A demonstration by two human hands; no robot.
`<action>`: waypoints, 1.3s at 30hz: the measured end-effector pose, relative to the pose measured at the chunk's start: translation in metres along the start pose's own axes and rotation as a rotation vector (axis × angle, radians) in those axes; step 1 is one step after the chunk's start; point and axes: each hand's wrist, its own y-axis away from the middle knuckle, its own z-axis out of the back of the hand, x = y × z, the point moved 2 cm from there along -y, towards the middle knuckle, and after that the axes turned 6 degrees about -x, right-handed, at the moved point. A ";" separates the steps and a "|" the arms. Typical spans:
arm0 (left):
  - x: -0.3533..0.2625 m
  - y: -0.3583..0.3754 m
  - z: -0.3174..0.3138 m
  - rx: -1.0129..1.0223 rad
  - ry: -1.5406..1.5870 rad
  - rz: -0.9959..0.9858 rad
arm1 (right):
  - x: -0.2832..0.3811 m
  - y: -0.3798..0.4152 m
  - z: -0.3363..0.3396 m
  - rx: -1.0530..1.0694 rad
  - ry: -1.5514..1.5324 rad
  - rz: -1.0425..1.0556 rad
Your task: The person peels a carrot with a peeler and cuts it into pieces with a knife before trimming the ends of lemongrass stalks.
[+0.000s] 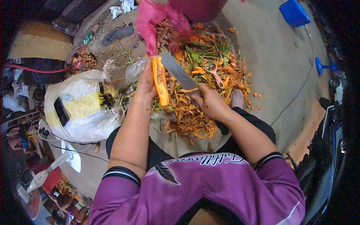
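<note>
My left hand [146, 80] is closed round a long peeled orange carrot [160, 84] with brown patches along its face, held roughly upright in the view. In my right hand [212, 101] is a broad-bladed knife [177, 70]; its blade slants up and left, and its far end lies beside the carrot's top. A thin orange strip lies across the blade near my right fingers. Below both hands spreads a heap of orange peelings [195, 123] with green stalks [198, 54]. A pink peeler [216, 77] rests on the heap, right of the knife.
A pink mesh bag [148, 24] and a dark red tub [198, 9] stand beyond the heap. On the left, a white sack [80, 88] carries a phone [61, 111]. A sandal [118, 35] and a blue object [294, 14] lie farther off; a cable [309, 71] crosses the floor.
</note>
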 end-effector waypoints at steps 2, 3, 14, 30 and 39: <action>-0.003 0.010 -0.009 -0.009 -0.010 0.023 | 0.000 0.002 0.003 0.027 0.026 -0.015; -0.005 0.014 -0.012 -0.014 -0.015 0.035 | 0.001 0.003 0.005 0.041 0.038 -0.022; 0.010 0.011 -0.016 -0.076 -0.036 -0.046 | -0.001 0.013 0.006 0.174 0.055 0.084; 0.005 -0.008 -0.003 0.022 0.135 -0.280 | 0.009 0.005 0.014 0.027 0.027 0.113; 0.010 -0.006 -0.007 -0.024 -0.046 -0.403 | 0.011 0.011 0.013 0.055 0.054 0.054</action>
